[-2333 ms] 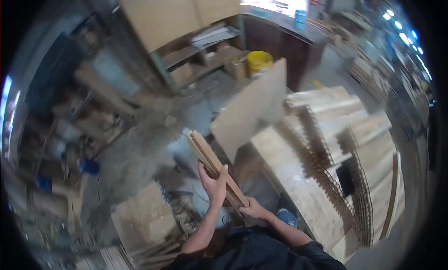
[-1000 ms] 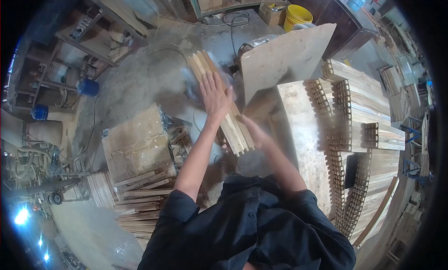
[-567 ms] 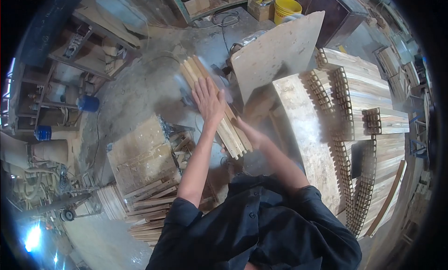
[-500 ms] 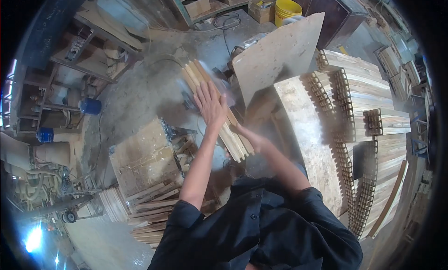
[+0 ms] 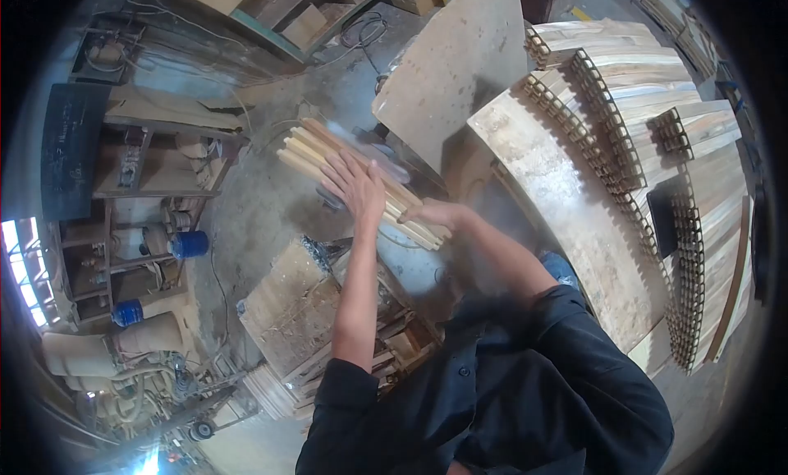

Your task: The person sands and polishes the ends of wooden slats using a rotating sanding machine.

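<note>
A bundle of several pale wooden strips (image 5: 308, 151) lies slantwise in front of me, held side by side. Across its top rests my left hand (image 5: 357, 186), the fingers spread over the strips and the thumb towards the far edge. My right hand (image 5: 431, 215) grips the nearer end, with its thumb on top and the other fingers hidden under the wood. The ends of the strips stick out beyond both hands. Beneath the bundle, the floor and a pale round shape are partly covered.
On the right, a long board (image 5: 566, 196) stands beside rows of stacked wooden strips (image 5: 648, 73). A large upright panel (image 5: 460, 64) leans ahead. Shelves (image 5: 156, 167) and a blue container (image 5: 190, 244) are to the left. A worn wooden surface (image 5: 287, 307) and scrap pieces lie below left.
The bundle has turned in my hands from a steep slant to a flatter one, its far end swinging left. My view has shifted, so the surroundings appear moved.
</note>
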`<state>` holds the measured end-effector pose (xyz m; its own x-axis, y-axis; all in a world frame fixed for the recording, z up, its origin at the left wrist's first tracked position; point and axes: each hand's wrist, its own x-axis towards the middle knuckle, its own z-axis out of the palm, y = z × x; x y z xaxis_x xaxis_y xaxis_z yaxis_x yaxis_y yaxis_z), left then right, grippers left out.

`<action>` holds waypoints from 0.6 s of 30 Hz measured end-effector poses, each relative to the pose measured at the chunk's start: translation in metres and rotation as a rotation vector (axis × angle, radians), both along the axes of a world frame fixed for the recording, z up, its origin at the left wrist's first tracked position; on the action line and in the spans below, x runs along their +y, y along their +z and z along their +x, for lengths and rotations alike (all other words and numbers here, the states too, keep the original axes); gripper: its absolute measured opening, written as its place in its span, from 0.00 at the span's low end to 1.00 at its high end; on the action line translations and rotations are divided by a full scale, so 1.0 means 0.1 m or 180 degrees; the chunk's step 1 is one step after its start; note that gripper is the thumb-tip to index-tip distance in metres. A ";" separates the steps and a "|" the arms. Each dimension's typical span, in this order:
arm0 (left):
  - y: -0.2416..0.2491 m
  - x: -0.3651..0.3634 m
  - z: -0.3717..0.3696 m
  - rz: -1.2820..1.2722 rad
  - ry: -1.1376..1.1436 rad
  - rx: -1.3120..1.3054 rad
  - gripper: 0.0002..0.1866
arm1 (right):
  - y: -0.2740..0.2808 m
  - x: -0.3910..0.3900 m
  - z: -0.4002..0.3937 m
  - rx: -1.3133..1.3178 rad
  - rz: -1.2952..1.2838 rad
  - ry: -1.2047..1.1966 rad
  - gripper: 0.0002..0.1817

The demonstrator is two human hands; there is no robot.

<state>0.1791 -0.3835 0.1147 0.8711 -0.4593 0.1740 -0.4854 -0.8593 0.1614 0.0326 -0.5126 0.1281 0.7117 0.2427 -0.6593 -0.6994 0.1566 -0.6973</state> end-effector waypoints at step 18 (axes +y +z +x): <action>-0.08 -0.08 -0.83 -0.0003 -0.0011 0.0149 0.43 | -0.73 0.01 -0.69 -0.0051 -0.0038 0.0221 0.48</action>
<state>0.0960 -0.3918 0.1066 0.8767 -0.4622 0.1336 -0.4802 -0.8575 0.1848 -0.0365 -0.5118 0.0551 0.7038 0.2839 -0.6512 -0.6971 0.0997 -0.7100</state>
